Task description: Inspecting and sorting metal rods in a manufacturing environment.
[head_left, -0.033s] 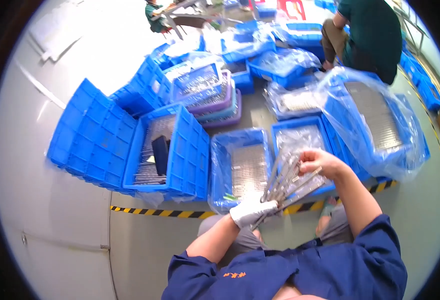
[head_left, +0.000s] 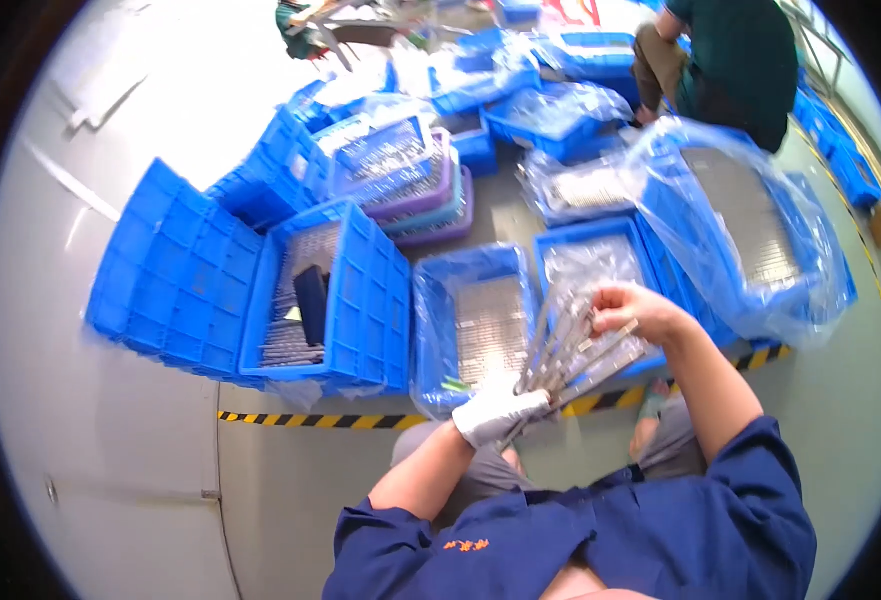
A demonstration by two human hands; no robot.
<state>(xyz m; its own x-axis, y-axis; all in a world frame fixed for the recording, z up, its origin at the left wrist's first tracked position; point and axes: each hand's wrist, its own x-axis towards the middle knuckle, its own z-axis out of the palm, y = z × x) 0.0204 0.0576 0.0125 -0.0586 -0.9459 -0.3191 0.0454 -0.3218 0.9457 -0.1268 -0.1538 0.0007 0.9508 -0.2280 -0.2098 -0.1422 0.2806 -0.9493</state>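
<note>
My left hand (head_left: 501, 412), in a white glove, is closed around the lower ends of a bundle of thin grey metal strips (head_left: 558, 362). The strips fan out upward and to the right. My bare right hand (head_left: 636, 314) has its fingers pinched at the upper part of the fan, on one of the strips as far as I can see. Beyond the left hand is a blue crate (head_left: 421, 330) lined with clear plastic, with rows of metal strips (head_left: 491, 335) inside. Behind the right hand a second blue crate (head_left: 551, 240) holds plastic-covered contents.
To the left, a tall blue crate (head_left: 373, 310) holds strips and a dark flat object (head_left: 311, 305). Purple and turquoise trays (head_left: 451, 205) are stacked behind. A plastic-draped crate (head_left: 676, 215) stands right; a person in dark green (head_left: 741, 70) sits beyond. Striped tape (head_left: 311, 421) crosses the floor.
The whole view has shifted slightly, so the crates appear a little higher and farther left. Both hands keep their hold on the strips.
</note>
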